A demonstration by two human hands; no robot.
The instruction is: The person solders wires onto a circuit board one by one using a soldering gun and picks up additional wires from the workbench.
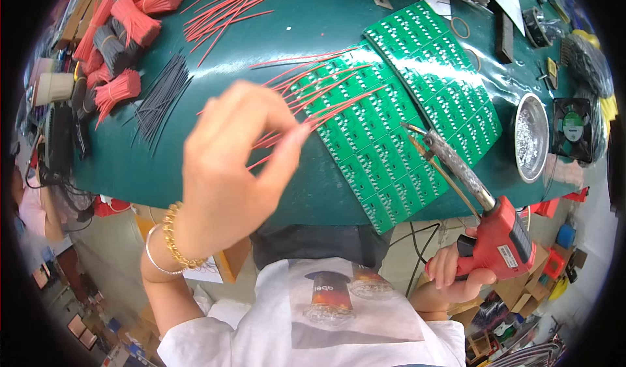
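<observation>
My left hand [228,165] is raised over the near left edge of the green circuit board panel [372,152], thumb and forefinger drawn together in a pinch. Red wires [332,109] run beneath and beside those fingers, their right ends lying across the panel; whether one is between the fingertips is hidden. In my right hand [460,272] is a red soldering gun [502,246], fingers wrapped round its handle. Its metal tip and thin feed tube point up and left above the panel's right part. A second green panel [437,73] overlaps the first at the back right.
On the green table lie loose red wires [228,18], black wires [163,99] and bundled red wires [134,21]. To the right stand a metal bowl [531,138] with small shiny bits and a black fan [572,130]. Dark metal bars lie at the back right.
</observation>
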